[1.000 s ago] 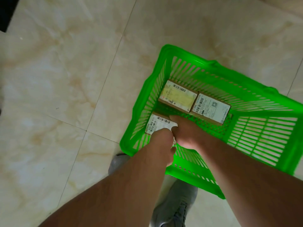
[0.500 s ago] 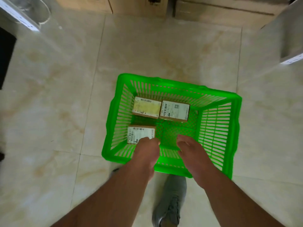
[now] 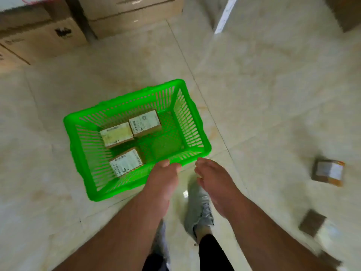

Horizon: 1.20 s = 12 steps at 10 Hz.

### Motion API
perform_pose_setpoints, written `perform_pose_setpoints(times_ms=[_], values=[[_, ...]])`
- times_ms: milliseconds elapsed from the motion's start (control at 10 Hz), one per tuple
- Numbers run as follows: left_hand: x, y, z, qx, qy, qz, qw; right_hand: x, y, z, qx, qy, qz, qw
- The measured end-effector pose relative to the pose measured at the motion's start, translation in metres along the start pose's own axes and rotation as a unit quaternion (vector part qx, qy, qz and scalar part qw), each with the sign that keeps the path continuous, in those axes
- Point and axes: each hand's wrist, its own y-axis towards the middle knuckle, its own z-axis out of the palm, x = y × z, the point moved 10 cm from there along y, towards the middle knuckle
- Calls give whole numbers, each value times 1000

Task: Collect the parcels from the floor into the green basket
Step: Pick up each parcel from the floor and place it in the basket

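The floor (image 3: 263,98) is glossy cream marble-look tile with thin grout lines. Brown cardboard cartons (image 3: 45,36) stand stacked along its far edge.

My green basket (image 3: 197,132) sits on the floor holding three labelled brown parcels (image 3: 144,123), labels up. Two more parcels (image 3: 328,172) lie on the tiles, well apart to my right.

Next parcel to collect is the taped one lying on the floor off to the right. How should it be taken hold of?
Judging from its pose, come from above with the right hand, which is empty. The taped parcel lies flat with open floor on all sides, so pinch across its shorter span, thumb on one side face and fingers on the opposite, then lift into the green basket. The picture is blurred, so its edges are uncertain.
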Motion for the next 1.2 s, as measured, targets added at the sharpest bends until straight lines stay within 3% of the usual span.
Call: perform_pose_setpoints(times_ms=[200, 500, 800, 1100, 1200], values=[[35, -40, 62, 47, 107, 11, 993, -78, -52, -66, -78, 138, 29, 987], [116, -106, 191, 162, 301, 27, 939, -234, -115, -175, -176, 246, 108, 947], [239, -127, 295, 172, 406, 29, 897, -396, -164, -261, -241, 340, 157, 895], [356, -169, 369, 154, 452, 7, 879, -524, -205, -321, -232, 332, 201, 892], [399, -185, 383, 162, 437, -14, 884, -554, -218, -349, -212, 272, 203, 916]])
